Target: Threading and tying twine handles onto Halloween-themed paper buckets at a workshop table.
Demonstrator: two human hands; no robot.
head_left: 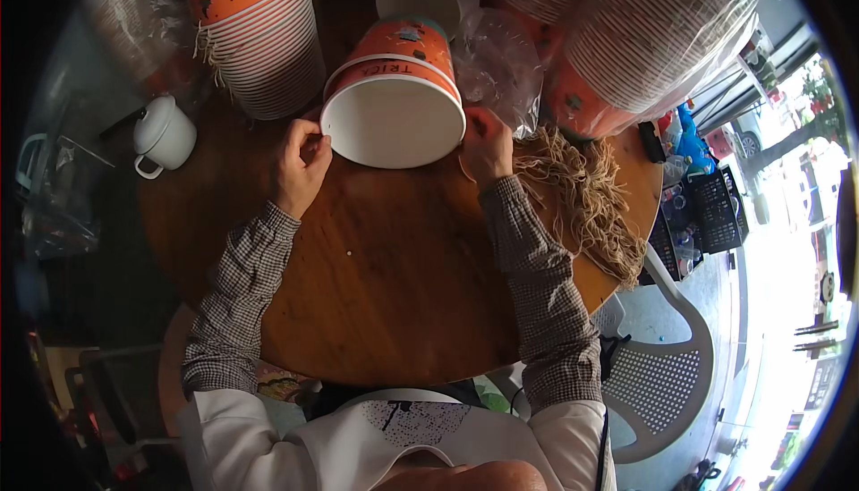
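Note:
An orange paper bucket (394, 124) with a white inside and a dark printed pattern lies tilted on the table, its mouth facing me. Another orange bucket (407, 37) sits right behind it, partly hidden. At the left of the rim, my left hand (301, 167) is closed, thumb and finger pinching the edge. My right hand (489, 147) is closed at the right of the rim, and a thin loop of twine cord (463, 167) shows beside its fingers; the fingertips are partly hidden. A loose bundle of tan twine cords (591, 200) lies just right of that hand.
Nested orange buckets (268, 53) with twine handles stand at the left. A plastic-wrapped stack (653, 35) stands at the far right, near crumpled clear plastic (498, 71). A white lidded pot (165, 136) is left of the wooden table (385, 276). A grey chair (653, 375) stands right.

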